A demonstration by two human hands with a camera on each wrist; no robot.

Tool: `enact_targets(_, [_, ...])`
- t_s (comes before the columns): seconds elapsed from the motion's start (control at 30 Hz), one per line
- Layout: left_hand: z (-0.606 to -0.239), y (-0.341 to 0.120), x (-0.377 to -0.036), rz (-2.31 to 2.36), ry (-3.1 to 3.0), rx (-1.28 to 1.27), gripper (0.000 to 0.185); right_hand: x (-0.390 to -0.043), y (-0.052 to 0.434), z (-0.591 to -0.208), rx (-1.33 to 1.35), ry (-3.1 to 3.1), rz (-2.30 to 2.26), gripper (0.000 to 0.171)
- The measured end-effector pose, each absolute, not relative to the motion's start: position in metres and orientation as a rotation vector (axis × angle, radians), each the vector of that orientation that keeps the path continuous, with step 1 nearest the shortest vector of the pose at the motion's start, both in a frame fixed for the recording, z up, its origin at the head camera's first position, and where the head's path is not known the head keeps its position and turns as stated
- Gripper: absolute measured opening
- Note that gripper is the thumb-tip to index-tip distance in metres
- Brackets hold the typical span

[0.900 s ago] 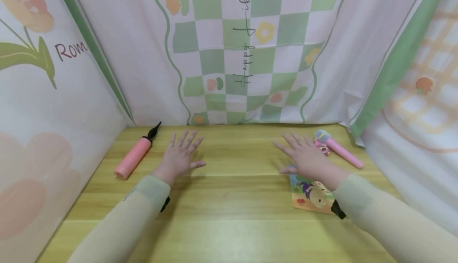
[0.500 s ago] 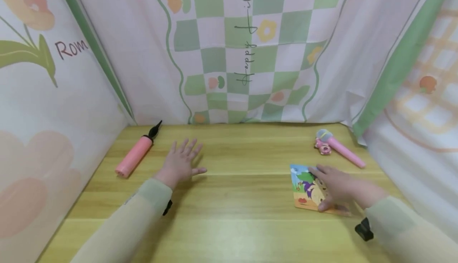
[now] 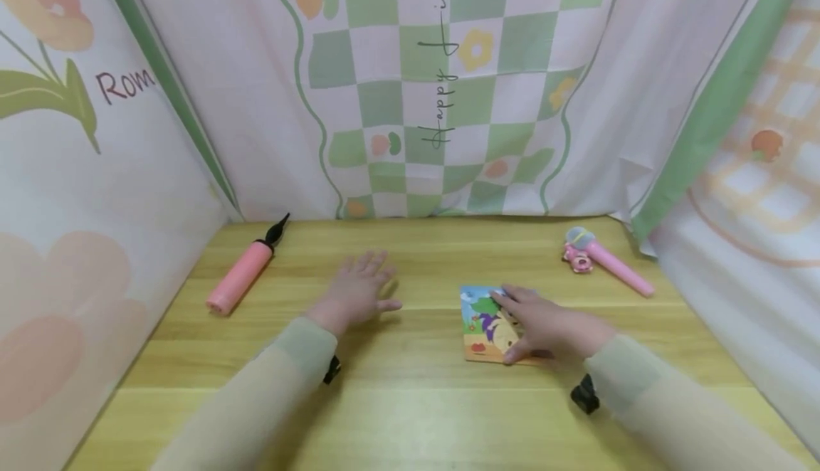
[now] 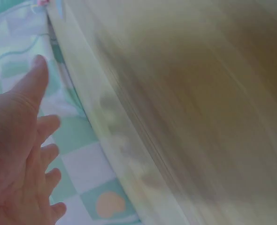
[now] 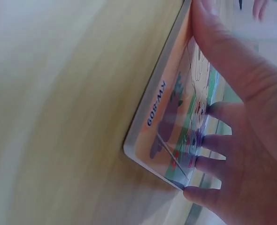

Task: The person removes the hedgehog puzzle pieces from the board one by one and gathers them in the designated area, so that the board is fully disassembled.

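Your right hand (image 3: pixel 539 323), the nearer, is gripping the cartoon jigsaw board (image 3: pixel 485 329). Your left hand (image 3: pixel 356 293) is hovering empty, the board lying between its three and four o'clock.

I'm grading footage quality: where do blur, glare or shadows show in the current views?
Head: pale glare on the near table, soft shadow by the left hand; left wrist: table grain smeared into streaks, with blurry shadows; right wrist: picture board fairly sharp, table blurred.
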State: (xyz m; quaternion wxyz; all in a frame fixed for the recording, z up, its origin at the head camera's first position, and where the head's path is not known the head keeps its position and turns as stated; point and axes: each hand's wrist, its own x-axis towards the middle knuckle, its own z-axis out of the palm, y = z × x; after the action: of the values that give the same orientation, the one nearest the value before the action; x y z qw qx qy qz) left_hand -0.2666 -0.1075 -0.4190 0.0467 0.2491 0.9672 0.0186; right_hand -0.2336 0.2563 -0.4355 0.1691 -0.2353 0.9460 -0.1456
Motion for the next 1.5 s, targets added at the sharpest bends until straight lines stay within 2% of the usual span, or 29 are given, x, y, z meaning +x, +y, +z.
enact_targets(0.23, [-0.423, -0.080, -0.269, 0.152, 2.903, 0.818, 0.070, -0.243, 0.201, -0.434, -0.740, 2.650, -0.361, 0.122])
enact_targets(0.4, [-0.430, -0.064, -0.274, 0.262, 2.903, 0.824, 0.062, -0.244, 0.179, -0.432, -0.762, 2.655, -0.333, 0.120])
enact_targets(0.97, [-0.438, -0.045, -0.274, 0.550, 2.827, 0.619, 0.063, -0.236, 0.167, -0.428, -0.777, 2.651, -0.254, 0.118])
enact_targets(1.17, [-0.443, -0.042, -0.279, 0.634, 2.788, 0.560, 0.061, -0.230, 0.164, -0.431, -0.835, 2.679, -0.202, 0.113])
enact_targets(1.5, [-0.444, -0.039, -0.285, 0.778, 2.751, 0.537, 0.047, -0.228, 0.164, -0.432, -0.861, 2.706, -0.147, 0.112])
